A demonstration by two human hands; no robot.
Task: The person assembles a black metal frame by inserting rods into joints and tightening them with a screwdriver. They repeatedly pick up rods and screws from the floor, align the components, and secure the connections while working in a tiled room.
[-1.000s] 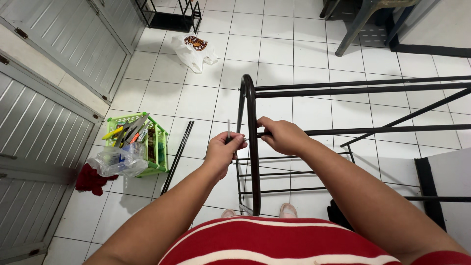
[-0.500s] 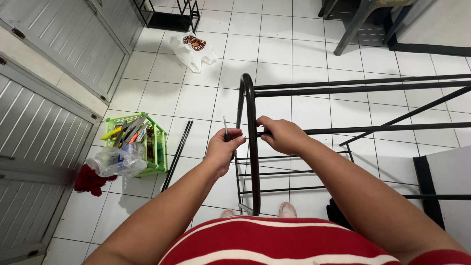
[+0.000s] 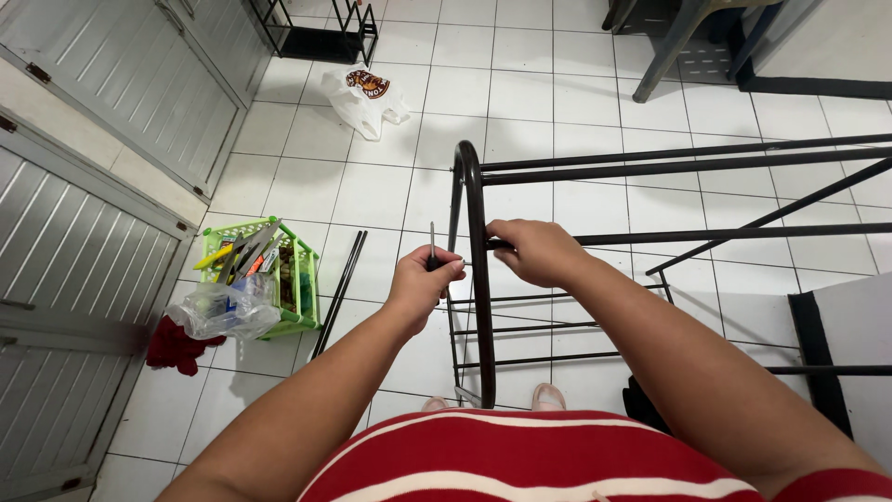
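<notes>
The left hand (image 3: 423, 279) is closed around the handle of a slim screwdriver (image 3: 432, 244), whose thin metal shaft stands nearly upright out of the fist, its long axis running away from the person toward the far side of the floor. The tool sits just beside the curved end hoop of a black metal rack frame (image 3: 474, 270), on the hoop's left.

The right hand (image 3: 539, 251) is shut around a horizontal rail of that frame, right where the rail meets the hoop. The hoop rises as a tall, narrow arch whose long axis runs from near the person's feet away toward the far tiles; the frame's rails all stretch from it to the right edge of the view, and the thinner shelf bars lower down lie parallel to them.

On the white tiled floor (image 3: 307, 186), near the grey panelled door along the left edge, stands a green plastic basket (image 3: 299, 279) holding hand tools with yellow and dark handles. A clear plastic bag (image 3: 223, 311) lies against its near side, with a red cloth (image 3: 177, 346) beside that. Two loose black rods (image 3: 339, 290) lie side by side between basket and frame, pointing away from the person. A white printed plastic bag (image 3: 364, 98) lies farther off.
</notes>
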